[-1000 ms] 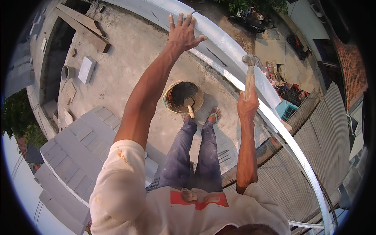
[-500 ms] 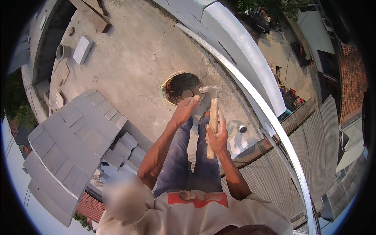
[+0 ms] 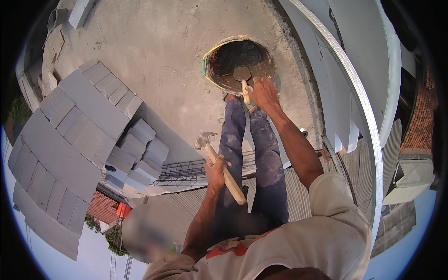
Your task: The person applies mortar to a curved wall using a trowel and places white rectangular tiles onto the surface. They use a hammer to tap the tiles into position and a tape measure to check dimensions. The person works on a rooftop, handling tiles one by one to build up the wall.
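Observation:
In my left hand point(image 3: 215, 172) is a claw hammer point(image 3: 226, 171), its wooden handle wrapped by my fingers and its metal head tilted up to the left, beside my left knee. My right hand point(image 3: 265, 92) reaches down to the near right rim of a bucket point(image 3: 218, 84). Its thumb side lies against the wooden handle of a trowel point(image 3: 246, 92); the fingers look apart and are not wrapped round it. The trowel's blade rests inside the bucket, with the handle over the near rim. Dark material lines the bucket, which has a yellow rim and a green handle grip.
Stacked grey blocks point(image 3: 70, 126) rise at the left, with loose blocks point(image 3: 135, 151) beside them. A wire rebar cage point(image 3: 186, 171) lies behind my legs. A long white strip point(image 3: 357, 86) curves along the light block wall point(image 3: 361, 42) at the right. A small cylinder point(image 3: 304, 132) sits by my right forearm.
The hammer has passed from my right hand to my left and moved down to the left. My right hand has moved forward to the trowel at the bucket. The view has shifted too.

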`<state>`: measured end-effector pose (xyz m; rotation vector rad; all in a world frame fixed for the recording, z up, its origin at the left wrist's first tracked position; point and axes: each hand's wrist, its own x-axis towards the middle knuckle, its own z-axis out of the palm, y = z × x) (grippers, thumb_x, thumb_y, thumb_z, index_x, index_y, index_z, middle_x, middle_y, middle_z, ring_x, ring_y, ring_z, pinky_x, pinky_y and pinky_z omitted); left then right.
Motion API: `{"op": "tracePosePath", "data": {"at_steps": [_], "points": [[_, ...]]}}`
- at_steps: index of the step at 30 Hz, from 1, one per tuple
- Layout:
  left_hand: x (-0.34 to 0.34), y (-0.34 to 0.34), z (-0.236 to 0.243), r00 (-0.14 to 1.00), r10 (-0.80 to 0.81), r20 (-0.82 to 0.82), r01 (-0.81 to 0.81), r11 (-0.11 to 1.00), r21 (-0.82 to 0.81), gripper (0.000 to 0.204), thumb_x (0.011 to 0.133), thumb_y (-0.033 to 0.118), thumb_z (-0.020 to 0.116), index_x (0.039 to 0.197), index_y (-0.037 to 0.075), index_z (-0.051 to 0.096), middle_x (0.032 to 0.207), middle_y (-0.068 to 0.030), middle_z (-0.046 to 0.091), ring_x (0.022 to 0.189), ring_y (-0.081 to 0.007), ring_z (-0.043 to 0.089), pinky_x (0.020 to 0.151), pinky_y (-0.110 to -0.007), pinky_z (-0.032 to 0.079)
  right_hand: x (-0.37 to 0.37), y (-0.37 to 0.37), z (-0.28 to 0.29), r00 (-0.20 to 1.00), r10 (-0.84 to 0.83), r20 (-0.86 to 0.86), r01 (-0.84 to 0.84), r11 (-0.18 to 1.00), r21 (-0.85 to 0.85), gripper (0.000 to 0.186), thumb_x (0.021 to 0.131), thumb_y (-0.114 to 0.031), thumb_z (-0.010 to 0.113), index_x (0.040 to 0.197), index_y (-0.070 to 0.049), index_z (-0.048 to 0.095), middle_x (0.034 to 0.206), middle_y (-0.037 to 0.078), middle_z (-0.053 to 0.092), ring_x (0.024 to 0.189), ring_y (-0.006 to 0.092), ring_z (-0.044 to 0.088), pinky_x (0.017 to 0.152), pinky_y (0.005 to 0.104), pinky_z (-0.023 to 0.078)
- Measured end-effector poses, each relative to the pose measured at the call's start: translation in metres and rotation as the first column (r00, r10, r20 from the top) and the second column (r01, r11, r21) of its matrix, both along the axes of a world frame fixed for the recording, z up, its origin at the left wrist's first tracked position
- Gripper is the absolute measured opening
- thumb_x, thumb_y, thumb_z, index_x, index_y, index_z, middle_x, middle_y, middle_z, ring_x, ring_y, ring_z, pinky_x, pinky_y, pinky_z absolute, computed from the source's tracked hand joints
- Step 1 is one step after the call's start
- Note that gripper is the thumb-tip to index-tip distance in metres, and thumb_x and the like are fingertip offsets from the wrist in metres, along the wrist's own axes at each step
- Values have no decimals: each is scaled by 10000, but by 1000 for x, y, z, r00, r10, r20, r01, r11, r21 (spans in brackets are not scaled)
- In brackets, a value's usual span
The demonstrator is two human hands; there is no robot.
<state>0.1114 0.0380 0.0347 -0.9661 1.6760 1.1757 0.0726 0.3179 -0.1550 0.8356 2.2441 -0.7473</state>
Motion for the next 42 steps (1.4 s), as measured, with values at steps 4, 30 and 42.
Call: {"op": "tracePosePath", "data": {"at_steps": [4,30,42], "points": [[34,-14,-21,984,-74,-165,84,995,56,163,1010,146,651,1028,13,558,735,-58,621,612,-137,632,589,-304,529,-50,-17,-72,934,108,340,-82,993,-90,498,934,-389,687,1300,-57,746,1321,205,716,1326,365,593,1031,518,472],[55,-3,-43,952,-261,-157,234,957,-174,204,995,169,655,1047,-14,581,794,-92,666,601,-175,662,581,-321,544,174,132,44,798,-507,-327,567,815,120,438,983,-225,702,1329,6,565,1213,291,690,1128,477,676,913,537,540],[77,-26,-57,807,-529,-263,486,847,-214,197,985,144,660,1043,-18,565,813,-111,673,587,-178,672,559,-310,547,61,195,-92,632,-308,-712,598,777,195,559,972,-180,738,1450,6,518,1338,335,607,1241,520,596,1035,549,511]]}}
